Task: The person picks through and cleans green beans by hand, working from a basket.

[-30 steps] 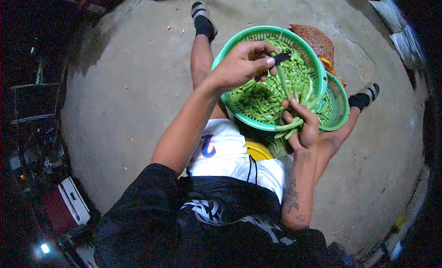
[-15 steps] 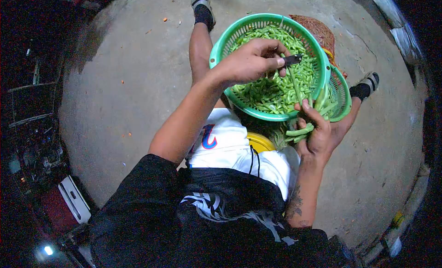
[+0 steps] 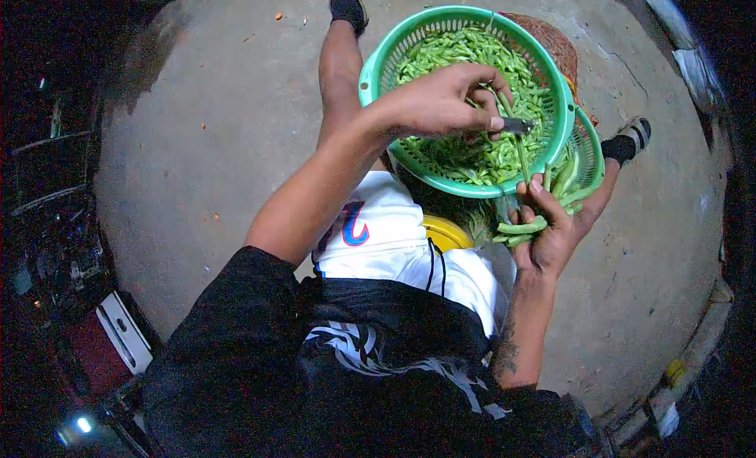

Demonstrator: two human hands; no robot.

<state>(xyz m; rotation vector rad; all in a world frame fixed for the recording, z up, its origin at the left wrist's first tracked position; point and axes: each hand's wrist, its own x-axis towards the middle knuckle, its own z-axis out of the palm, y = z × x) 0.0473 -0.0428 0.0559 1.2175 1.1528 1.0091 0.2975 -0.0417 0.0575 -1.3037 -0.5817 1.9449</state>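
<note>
My left hand [image 3: 453, 103] is closed on a small black cutting tool [image 3: 516, 126], held over a large green colander [image 3: 570, 115]. One long green bean [image 3: 521, 155] runs upright past the tool, its top end by my left fingers. Its lower end is pinched in my right hand [image 3: 547, 222], just outside the colander's near rim. Several more long beans [image 3: 521, 228] are bunched in the right palm, their ends sticking out to the left. Short cut bean pieces [image 3: 457, 52] fill the colander.
A smaller green basket [image 3: 600, 163] with long pods stands at the right, partly beneath the colander. Behind lies a reddish-brown mesh sack [image 3: 551, 44]. A yellow round object [image 3: 446, 233] shows between my legs. Small orange bits dot the concrete floor [image 3: 197, 182].
My left hand and the cutting tool have shifted slightly right and down along the bean. The right hand stays gripped on the beans. The whole view has moved slightly.
</note>
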